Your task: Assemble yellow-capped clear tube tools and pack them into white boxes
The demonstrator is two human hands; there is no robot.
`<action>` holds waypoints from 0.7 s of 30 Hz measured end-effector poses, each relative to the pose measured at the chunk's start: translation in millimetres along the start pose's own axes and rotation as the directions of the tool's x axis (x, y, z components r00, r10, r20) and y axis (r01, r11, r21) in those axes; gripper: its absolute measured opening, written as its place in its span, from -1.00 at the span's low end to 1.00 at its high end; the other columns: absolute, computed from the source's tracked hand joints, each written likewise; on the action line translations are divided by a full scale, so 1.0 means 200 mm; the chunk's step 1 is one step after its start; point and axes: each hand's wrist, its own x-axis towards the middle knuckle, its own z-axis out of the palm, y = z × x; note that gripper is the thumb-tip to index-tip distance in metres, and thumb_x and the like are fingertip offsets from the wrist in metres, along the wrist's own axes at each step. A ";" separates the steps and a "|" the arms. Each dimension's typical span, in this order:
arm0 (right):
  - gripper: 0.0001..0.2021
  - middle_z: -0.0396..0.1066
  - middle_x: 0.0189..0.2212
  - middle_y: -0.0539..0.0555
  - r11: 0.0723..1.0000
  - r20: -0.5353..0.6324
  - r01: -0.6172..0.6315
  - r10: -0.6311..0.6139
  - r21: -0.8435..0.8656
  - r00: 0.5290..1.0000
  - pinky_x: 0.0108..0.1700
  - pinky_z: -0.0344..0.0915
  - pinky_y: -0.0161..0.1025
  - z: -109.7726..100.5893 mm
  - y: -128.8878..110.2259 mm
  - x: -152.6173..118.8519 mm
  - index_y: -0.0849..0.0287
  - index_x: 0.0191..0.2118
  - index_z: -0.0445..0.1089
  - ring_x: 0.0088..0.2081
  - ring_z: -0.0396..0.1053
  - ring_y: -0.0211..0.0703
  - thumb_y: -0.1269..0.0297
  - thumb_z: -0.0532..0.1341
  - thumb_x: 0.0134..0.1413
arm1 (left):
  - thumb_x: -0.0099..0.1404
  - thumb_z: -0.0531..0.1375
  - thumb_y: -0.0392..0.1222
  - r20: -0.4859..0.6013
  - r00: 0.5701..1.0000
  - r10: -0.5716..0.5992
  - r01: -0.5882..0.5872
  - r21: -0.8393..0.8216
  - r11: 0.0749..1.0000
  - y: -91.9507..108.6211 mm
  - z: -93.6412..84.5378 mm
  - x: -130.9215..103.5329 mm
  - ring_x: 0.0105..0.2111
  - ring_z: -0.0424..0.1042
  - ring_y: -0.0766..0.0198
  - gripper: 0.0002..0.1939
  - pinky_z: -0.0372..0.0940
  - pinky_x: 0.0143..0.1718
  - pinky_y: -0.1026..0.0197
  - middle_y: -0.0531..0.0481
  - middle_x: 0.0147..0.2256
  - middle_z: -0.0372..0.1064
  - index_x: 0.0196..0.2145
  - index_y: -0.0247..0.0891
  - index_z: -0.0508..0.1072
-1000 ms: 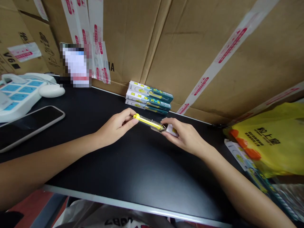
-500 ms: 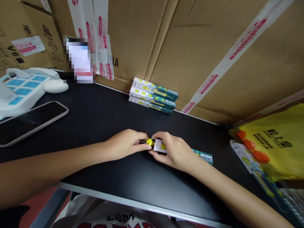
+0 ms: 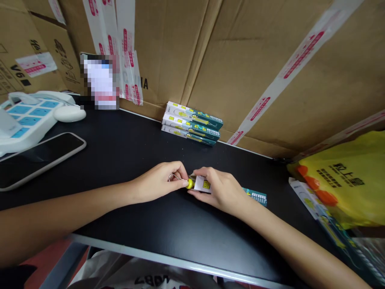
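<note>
My left hand (image 3: 159,185) pinches the yellow end of a slim yellow tool (image 3: 189,184), where a thin wire hook shows at my fingertips. My right hand (image 3: 219,190) grips a long narrow teal and white box (image 3: 255,196) that lies on the black table (image 3: 126,148). The tool's body is inside the box, with only its yellow tip out at the white end. Both hands meet at the middle of the table.
A stack of three like boxes (image 3: 192,123) rests against the cardboard cartons (image 3: 246,60) at the back. A phone (image 3: 39,158) and a white power strip (image 3: 27,118) lie at the left. A yellow plastic bag (image 3: 343,180) and more packets sit at the right.
The yellow tool, held out in the open between my hands, has gone into the box until only its tip shows. Both hands came nearer to me and lower.
</note>
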 end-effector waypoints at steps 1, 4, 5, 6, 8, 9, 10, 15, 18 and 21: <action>-0.73 0.50 -0.31 0.18 1.000 0.008 0.017 -0.017 -0.004 1.000 -0.44 0.39 -0.25 0.01 -0.01 0.00 0.20 -0.10 0.17 -0.42 0.49 -0.12 0.11 0.11 0.24 | 0.24 0.18 -0.16 -0.009 1.000 -0.004 0.004 0.011 1.000 0.00 0.00 0.00 -0.46 0.27 0.38 -0.87 0.19 -0.42 0.31 0.12 -0.48 0.29 -0.36 -0.27 0.36; -0.74 0.50 -0.31 0.21 0.998 0.012 0.054 -0.054 -0.025 0.998 -0.43 0.41 -0.22 0.03 -0.02 0.00 0.22 -0.11 0.17 -0.40 0.49 -0.09 0.13 0.10 0.26 | 0.22 0.19 -0.18 -0.037 0.999 -0.007 0.009 0.037 0.999 -0.01 0.01 0.00 -0.47 0.29 0.38 -0.88 0.19 -0.43 0.30 0.10 -0.49 0.32 -0.41 -0.28 0.38; -0.74 0.50 -0.31 0.21 0.998 0.012 0.057 -0.057 -0.027 0.998 -0.42 0.41 -0.21 0.03 -0.02 0.00 0.23 -0.11 0.17 -0.40 0.49 -0.09 0.13 0.11 0.25 | 0.22 0.19 -0.17 -0.045 0.999 -0.008 0.009 0.032 0.999 -0.01 0.01 0.00 -0.46 0.30 0.37 -0.88 0.21 -0.42 0.30 0.09 -0.48 0.34 -0.40 -0.28 0.39; -0.73 0.49 -0.30 0.22 0.998 0.011 0.058 -0.058 -0.026 0.998 -0.41 0.41 -0.21 0.03 -0.02 0.00 0.23 -0.10 0.18 -0.39 0.49 -0.08 0.13 0.12 0.25 | 0.21 0.20 -0.17 -0.052 0.999 -0.012 0.013 0.020 1.000 -0.01 0.01 0.00 -0.45 0.32 0.37 -0.88 0.22 -0.41 0.29 0.08 -0.47 0.36 -0.40 -0.28 0.40; -0.73 0.49 -0.29 0.22 0.998 0.009 0.058 -0.058 -0.026 0.998 -0.40 0.42 -0.21 0.03 -0.02 0.00 0.24 -0.10 0.18 -0.38 0.49 -0.08 0.14 0.13 0.24 | 0.20 0.22 -0.17 -0.057 0.998 -0.039 0.038 -0.017 0.999 -0.01 0.01 0.00 -0.45 0.34 0.37 -0.88 0.24 -0.42 0.30 0.08 -0.49 0.37 -0.39 -0.28 0.42; -0.73 0.49 -0.30 0.21 0.998 0.010 0.058 -0.058 -0.027 0.998 -0.41 0.41 -0.21 0.03 -0.02 0.00 0.24 -0.10 0.18 -0.38 0.48 -0.09 0.15 0.13 0.24 | 0.19 0.22 -0.17 -0.051 0.997 -0.060 0.058 -0.042 0.997 -0.01 0.01 0.00 -0.46 0.34 0.37 -0.88 0.24 -0.45 0.31 0.08 -0.50 0.36 -0.39 -0.28 0.43; -0.74 0.49 -0.30 0.20 0.998 0.008 0.059 -0.059 -0.032 0.998 -0.41 0.41 -0.22 0.03 -0.02 0.00 0.24 -0.10 0.17 -0.38 0.48 -0.09 0.16 0.13 0.24 | 0.19 0.22 -0.17 -0.040 0.996 -0.084 0.081 -0.073 0.994 -0.01 0.01 0.01 -0.47 0.35 0.36 -0.88 0.24 -0.49 0.32 0.09 -0.52 0.35 -0.38 -0.28 0.43; -0.75 0.47 -0.32 0.19 0.988 -0.027 0.117 -0.120 -0.101 0.992 -0.40 0.39 -0.22 0.03 -0.03 0.00 0.26 -0.09 0.17 -0.37 0.47 -0.09 0.20 0.15 0.23 | 0.17 0.23 -0.23 -0.002 0.966 -0.259 0.246 -0.315 0.917 0.01 0.01 0.03 -0.51 0.38 0.38 -0.89 0.31 -0.53 0.33 0.08 -0.53 0.36 -0.42 -0.32 0.38; -0.78 0.47 -0.32 0.18 0.980 -0.021 0.139 -0.143 -0.144 0.989 -0.40 0.38 -0.22 0.03 -0.04 0.00 0.26 -0.09 0.17 -0.37 0.46 -0.09 0.27 0.14 0.23 | 0.17 0.23 -0.25 -0.036 0.956 -0.292 0.256 -0.386 0.886 0.01 0.03 0.03 -0.50 0.39 0.40 -0.89 0.34 -0.49 0.33 0.08 -0.52 0.37 -0.43 -0.33 0.38; -0.82 0.46 -0.32 0.17 0.976 -0.005 0.141 -0.144 -0.163 0.990 -0.40 0.36 -0.22 0.04 -0.05 0.00 0.24 -0.08 0.16 -0.37 0.44 -0.09 0.30 0.10 0.24 | 0.14 0.27 -0.21 -0.072 0.973 -0.220 0.180 -0.362 0.915 0.00 0.05 0.02 -0.52 0.36 0.40 -0.85 0.26 -0.56 0.36 0.09 -0.54 0.37 -0.44 -0.32 0.37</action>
